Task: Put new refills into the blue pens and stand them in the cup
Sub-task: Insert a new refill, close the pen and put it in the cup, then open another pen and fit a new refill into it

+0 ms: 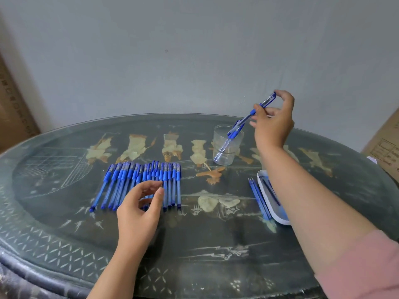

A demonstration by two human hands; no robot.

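Note:
A clear plastic cup (pixel 226 156) stands at the back right of the table with one blue pen (pixel 227 142) leaning in it. Above and to the right of the cup, my right hand (pixel 275 124) pinches a second blue pen (pixel 262 104) near its top; that pen slants down with its lower end at the cup's rim. A row of several blue capped pens (pixel 138 182) lies side by side in the middle of the table. My left hand (pixel 140 209) hovers over the near ends of that row, fingers spread and curled, with nothing in it.
A white tray (pixel 277 214) with refills lies under my right forearm, and loose blue refills (pixel 258 197) lie along its left side. The oval table (pixel 194 244) has a dark decorated glass top. Cardboard boxes (pixel 386 147) stand at far right and far left.

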